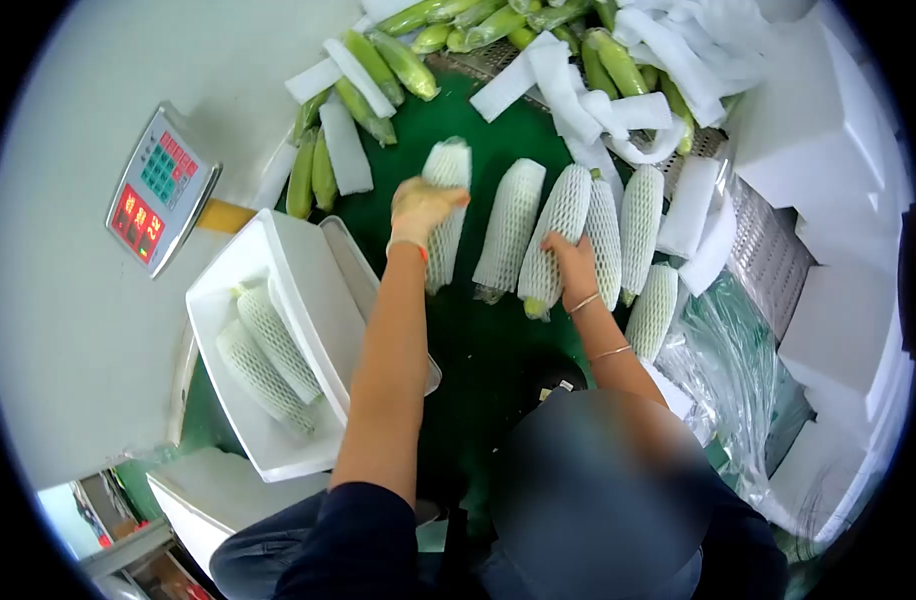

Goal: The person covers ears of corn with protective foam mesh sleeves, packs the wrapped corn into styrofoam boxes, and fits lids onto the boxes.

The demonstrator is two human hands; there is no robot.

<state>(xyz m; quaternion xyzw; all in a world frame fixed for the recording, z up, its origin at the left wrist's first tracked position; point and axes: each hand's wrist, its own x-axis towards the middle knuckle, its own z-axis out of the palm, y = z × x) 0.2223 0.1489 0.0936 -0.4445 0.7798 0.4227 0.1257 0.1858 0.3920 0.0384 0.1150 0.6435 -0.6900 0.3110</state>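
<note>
My left hand is wrapped round the upper part of a corn cob in white foam netting, which stands at the left of a row. Farther right, my right hand has its fingers on another netted cob. Between the two hands lies one more netted cob. Close beside my right hand are several further netted cobs. On the left, a white foam box holds two netted cobs.
A scale with a red display stands at the left. Unwrapped green cobs and white foam sleeves lie at the back. Clear plastic bags and white foam boxes are on the right.
</note>
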